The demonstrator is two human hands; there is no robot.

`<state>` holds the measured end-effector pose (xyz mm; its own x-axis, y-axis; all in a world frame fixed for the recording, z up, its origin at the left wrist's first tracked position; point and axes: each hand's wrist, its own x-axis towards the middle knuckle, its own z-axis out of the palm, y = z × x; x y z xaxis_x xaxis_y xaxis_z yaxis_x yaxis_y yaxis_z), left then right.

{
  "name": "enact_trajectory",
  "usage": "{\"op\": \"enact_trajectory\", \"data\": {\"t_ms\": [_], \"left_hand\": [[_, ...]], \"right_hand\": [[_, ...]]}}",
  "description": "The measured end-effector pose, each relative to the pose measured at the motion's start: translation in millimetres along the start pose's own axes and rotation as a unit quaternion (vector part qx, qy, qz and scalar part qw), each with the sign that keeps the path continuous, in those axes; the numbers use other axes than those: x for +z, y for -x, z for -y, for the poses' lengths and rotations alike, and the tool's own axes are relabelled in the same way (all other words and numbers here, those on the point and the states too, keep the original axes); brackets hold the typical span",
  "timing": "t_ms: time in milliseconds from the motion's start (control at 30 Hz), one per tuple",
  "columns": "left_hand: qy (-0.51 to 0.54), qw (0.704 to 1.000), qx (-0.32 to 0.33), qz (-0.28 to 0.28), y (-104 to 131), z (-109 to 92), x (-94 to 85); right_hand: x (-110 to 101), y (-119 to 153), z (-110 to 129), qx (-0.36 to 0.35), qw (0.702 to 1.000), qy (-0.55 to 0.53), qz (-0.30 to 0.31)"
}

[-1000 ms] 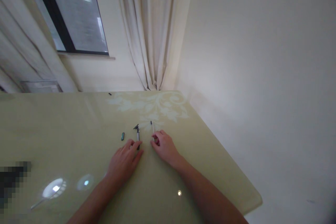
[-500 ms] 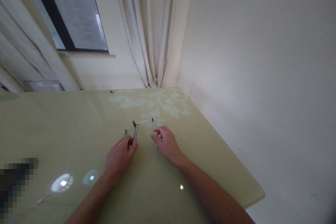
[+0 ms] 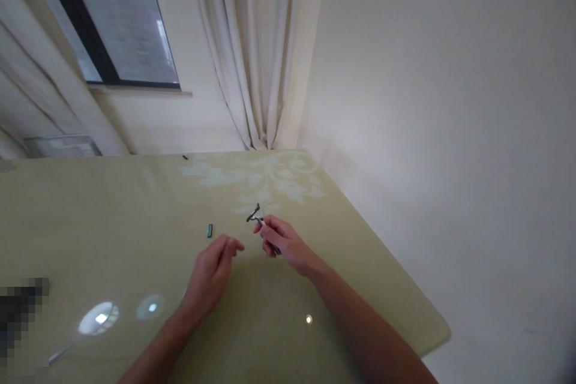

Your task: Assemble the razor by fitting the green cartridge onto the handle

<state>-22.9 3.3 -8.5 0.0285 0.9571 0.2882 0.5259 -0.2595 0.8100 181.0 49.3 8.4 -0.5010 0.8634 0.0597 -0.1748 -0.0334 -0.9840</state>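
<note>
A razor with a dark head and a silver and black handle [image 3: 262, 222] is in my right hand [image 3: 285, 244], its head tilted up and to the left. The fingers are closed around the handle. Just behind the razor head, a thin pale stem with a small dark end [image 3: 258, 206] shows partly; its kind is unclear. My left hand [image 3: 215, 264] is to the left of the razor, apart from it, with curled fingers and nothing visible in them. Beyond that hand lies a small dark and teal razor cartridge [image 3: 209, 230] on the table.
The glossy pale green table [image 3: 135, 210] has a white floral pattern near its far corner. A small black piece [image 3: 185, 157] lies by the far edge. A wall [image 3: 427, 102] runs along the right, and curtains [image 3: 252, 48] hang behind the table. A dark blurred patch is at lower left.
The razor has passed from my left hand to my right hand. My left hand has drawn away from the cartridge with its fingers curled. The view has shifted slightly.
</note>
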Motion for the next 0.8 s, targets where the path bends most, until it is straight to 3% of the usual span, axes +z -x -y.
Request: {"op": "enact_trajectory", "data": {"t_ms": [100,200,800], "left_hand": [[0.092,0.995,-0.03,0.0,-3.8,-1.6,-8.8],[0.152,0.987,-0.033,0.044,-3.0,-4.3,-9.3],[0.178,0.983,-0.015,0.039,-3.6,5.2,-8.4]], "right_hand": [[-3.6,4.0,7.9,0.046,0.995,0.019,0.085],[-3.3,6.1,11.2,0.053,0.992,0.044,0.109],[-0.9,4.8,5.8,0.032,0.994,0.093,0.041]]}}
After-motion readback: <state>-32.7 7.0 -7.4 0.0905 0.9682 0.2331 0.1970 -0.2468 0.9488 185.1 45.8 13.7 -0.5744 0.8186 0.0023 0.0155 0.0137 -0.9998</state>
